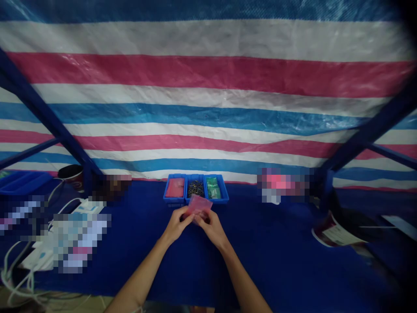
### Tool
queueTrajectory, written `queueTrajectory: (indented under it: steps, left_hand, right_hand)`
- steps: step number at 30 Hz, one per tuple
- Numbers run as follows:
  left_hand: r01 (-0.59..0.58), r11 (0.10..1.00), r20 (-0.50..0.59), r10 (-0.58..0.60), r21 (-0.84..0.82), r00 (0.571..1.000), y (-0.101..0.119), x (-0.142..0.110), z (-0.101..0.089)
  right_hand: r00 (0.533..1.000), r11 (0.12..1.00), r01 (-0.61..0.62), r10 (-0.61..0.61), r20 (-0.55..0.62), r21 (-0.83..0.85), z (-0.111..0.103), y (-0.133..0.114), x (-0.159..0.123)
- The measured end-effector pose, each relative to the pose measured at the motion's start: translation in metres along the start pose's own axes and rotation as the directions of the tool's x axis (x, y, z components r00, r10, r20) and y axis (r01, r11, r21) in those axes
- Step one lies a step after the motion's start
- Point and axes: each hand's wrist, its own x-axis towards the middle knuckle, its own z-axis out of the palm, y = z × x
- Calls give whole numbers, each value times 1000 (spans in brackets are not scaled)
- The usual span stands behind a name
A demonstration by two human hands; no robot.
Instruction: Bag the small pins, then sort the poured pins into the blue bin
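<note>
Left hand: the left hand (177, 224) came in from the lower left and held one side of the pink plastic bag (199, 207).
Right hand: the right hand (211, 228) came in from the lower right and held the other side of that bag, with the two hands almost meeting beneath it.
Fingers: the fingers (188, 216) of both hands were curled and pressed together, pinching the lower part of the bag; single fingertips were hard to tell apart.
Bag: it was translucent and crumpled, raised above the tabletop (265, 256), just in front of the bins and overlapping their front edge in view.
Bins: three blue plastic bins stood side by side beyond the hands. The left bin (167, 192) held a pinkish-red packet (175, 188), the middle bin (195, 201) held a heap of dark screws (196, 188), and the right bin (221, 191) held green packets (213, 188).
Surroundings: a blue cloth covered the tabletop; white cables (19, 274) lay at the left, and a striped tarpaulin (208, 74) hung behind blue metal struts (42, 108).
</note>
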Motion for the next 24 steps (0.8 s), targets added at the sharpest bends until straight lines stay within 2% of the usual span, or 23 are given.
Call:
queueTrajectory:
  steps: [3,7,12,14,16,20,24]
  left_hand:
    - [-10,1000,35,11,-6,999,1,-1,2]
    - [12,997,96,-19,73,995,0,-2,0]
    - [24,988,264,-64,152,962,-4,10,-10]
    - [17,985,293,-67,173,954,-5,17,-12]
    - [9,983,250,-55,182,967,-5,21,-12]
    - [-48,980,113,27,193,993,-9,16,-7]
    - [-91,969,88,72,229,993,-13,7,-5]
  right_hand:
    - [1000,1000,7,-7,-7,2,1,1,0]
    - [1000,1000,-11,11,-20,-3,1,3,0]
    - [999,999,-45,45,2,13,2,2,0]
    - [998,999,-53,53,-23,15,2,2,0]
    - [998,999,-47,48,-35,24,1,1,0]
    - [999,999,-32,31,41,25,2,-3,-2]
    - [997,999,-37,36,65,10,6,-6,-4]
